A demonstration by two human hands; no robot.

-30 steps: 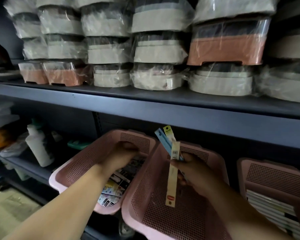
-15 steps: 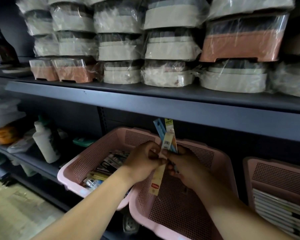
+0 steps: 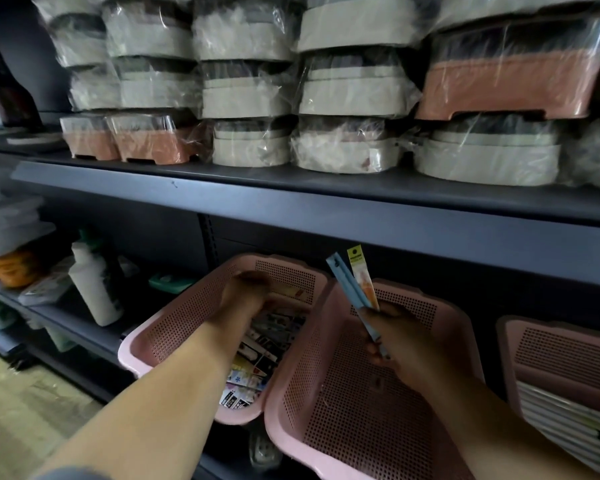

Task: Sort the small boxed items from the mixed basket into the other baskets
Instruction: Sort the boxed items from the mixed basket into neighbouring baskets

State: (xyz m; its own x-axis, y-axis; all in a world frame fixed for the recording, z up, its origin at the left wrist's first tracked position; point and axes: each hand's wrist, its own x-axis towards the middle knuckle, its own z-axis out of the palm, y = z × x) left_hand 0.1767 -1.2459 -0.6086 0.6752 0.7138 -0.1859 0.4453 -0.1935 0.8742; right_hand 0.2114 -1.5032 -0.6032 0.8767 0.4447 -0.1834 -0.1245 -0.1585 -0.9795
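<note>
Left hand (image 3: 246, 301): reaching down into the left basket (image 3: 153, 344), fingers curling round a beige pack (image 3: 291, 292) that's poking out to the right of the knuckles (bit blurry tbh)
Right hand (image 3: 400, 341): hanging over the middle basket (image 3: 326, 431), gripping a blue pack (image 3: 345, 289) and a yellow pack (image 3: 361, 275), both pointing up and away from the palm, fanning apart a little
Loose packs (image 3: 257, 358): lying jumbled in the left basket, right beside the left wrist
Baskets: all pink and perforated, the left and middle ones touching rim to rim between the two hands
Right basket (image 3: 541, 341): sitting off to the right of the right hand, carrying a flat stack (image 3: 568, 420)
Shelf (image 3: 326, 226): dark grey metal, its upper board running above both hands
Tubs (image 3: 357, 95): plastic-wrapped, cream and salmon, piling up on that board
Bottle (image 3: 94, 289): white, standing left of the left hand on the lower level
Floor (image 3: 14, 417): pale, showing below the left forearm
Room: looking pretty dim
</note>
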